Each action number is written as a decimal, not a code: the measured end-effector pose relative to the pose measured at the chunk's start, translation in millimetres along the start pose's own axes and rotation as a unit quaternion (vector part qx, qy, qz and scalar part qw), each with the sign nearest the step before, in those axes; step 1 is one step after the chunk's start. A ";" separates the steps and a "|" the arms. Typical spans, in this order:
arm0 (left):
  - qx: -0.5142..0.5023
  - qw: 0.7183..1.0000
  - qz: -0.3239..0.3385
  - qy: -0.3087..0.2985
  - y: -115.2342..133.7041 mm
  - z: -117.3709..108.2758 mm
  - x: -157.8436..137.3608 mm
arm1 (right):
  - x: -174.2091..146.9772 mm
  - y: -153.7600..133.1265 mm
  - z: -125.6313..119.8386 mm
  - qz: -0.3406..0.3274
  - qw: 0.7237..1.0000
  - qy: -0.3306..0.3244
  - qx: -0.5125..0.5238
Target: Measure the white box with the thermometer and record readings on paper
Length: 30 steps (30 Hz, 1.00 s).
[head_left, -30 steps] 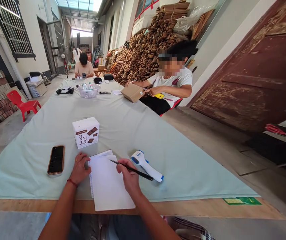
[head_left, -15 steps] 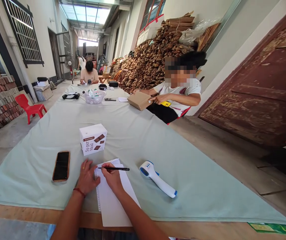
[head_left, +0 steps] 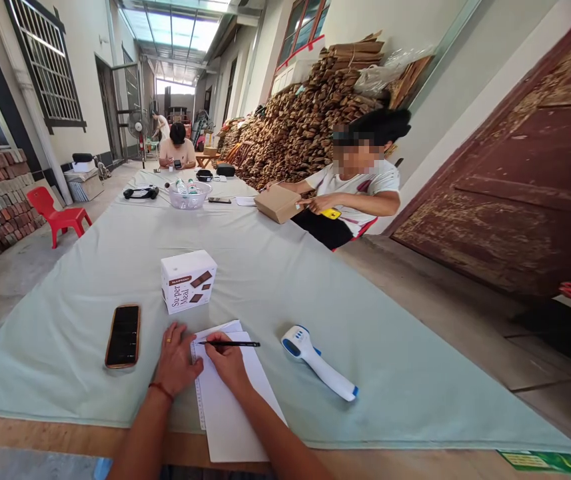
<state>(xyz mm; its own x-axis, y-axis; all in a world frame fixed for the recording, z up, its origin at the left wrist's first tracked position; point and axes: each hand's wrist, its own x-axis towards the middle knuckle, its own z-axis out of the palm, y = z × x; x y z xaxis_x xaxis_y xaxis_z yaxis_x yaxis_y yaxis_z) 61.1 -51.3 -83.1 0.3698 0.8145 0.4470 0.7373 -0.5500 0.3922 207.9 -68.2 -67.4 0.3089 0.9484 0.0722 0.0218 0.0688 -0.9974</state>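
The head view has a black pen over the top part of some white paper, close to the middle of the table's near edge. The right hand has the pen, with its thumb and fingers pinched near the tip. The pen lies almost flat, and its long side runs the same way as the near edge. Its tip points left, at the paper's top left corner. Whether the tip touches the paper is too small to tell.

The left hand is just beside the tip. It is spread out with nothing in its grip, and its thumb rests at the paper's left side. The paper's bottom reaches past the green cloth to the bare wood of the table.

Left of the left hand lies a phone. Past both hands stands a white box. To the right, a white and blue thermometer lies at a slant.

The cloth has small wrinkles. Near the far end is a clear bowl. By the right edge sits a co-worker with a brown box. A red chair stands left of the table, and a big wood pile is on the right.
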 end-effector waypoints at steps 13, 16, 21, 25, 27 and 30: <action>-0.018 1.000 0.004 0.012 -1.8 2.7 -0.9 | -10.2 7.2 0.9 -0.056 0.998 0.030 0.012; -0.024 1.000 0.005 0.015 -2.5 2.3 -0.7 | -10.7 7.9 0.4 -0.063 0.997 0.037 0.018; -0.035 0.999 -0.001 0.007 -1.5 0.9 0.6 | -10.9 7.8 -1.7 -0.068 0.996 0.055 0.017; -0.044 0.999 -0.006 0.007 -0.1 0.5 1.3 | -10.3 9.2 -2.4 -0.049 0.997 0.051 0.018; -0.047 0.999 -0.005 0.005 0.5 0.3 1.7 | -10.1 9.5 -1.9 -0.047 0.998 0.040 0.019; -0.048 0.999 -0.005 0.001 1.5 -0.2 2.5 | -10.3 9.1 -0.8 -0.056 0.998 0.035 0.017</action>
<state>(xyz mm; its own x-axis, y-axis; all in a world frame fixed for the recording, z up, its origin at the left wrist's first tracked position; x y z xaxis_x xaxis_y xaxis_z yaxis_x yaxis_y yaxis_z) 63.0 -50.1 -81.3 0.3615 0.8196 0.4446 0.6829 -0.5574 0.4722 205.6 -77.6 -77.3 0.3721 0.9102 0.1818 0.0285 0.1845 -0.9824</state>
